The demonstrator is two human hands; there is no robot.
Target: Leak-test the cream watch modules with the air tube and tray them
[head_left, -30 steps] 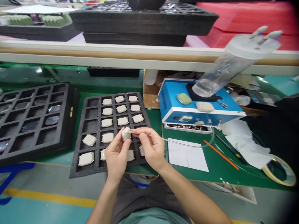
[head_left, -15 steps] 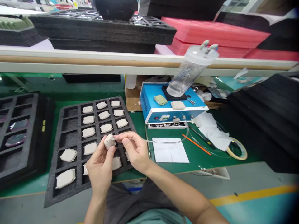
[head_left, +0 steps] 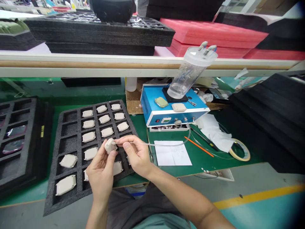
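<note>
Pinching case [head_left: 110, 146] above tray [head_left: 69, 129], left hand [head_left: 101, 171] might drop it should grip slip; right hand [head_left: 138, 156], pinching tube [head_left: 166, 145] near tray's right edge, might lose it to drag.

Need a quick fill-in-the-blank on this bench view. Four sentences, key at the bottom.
1. The hand holding the clear tube is the person's ____ one.
2. The thin stick lying to the right of the white paper is ____ in color.
3. In the foam tray of beige casings, the leftmost column has ____ filled compartments.
4. On top of the blue control box, the loose casing left of the pale one is ____ in color.

Missing words: right; orange; two; green.
</note>
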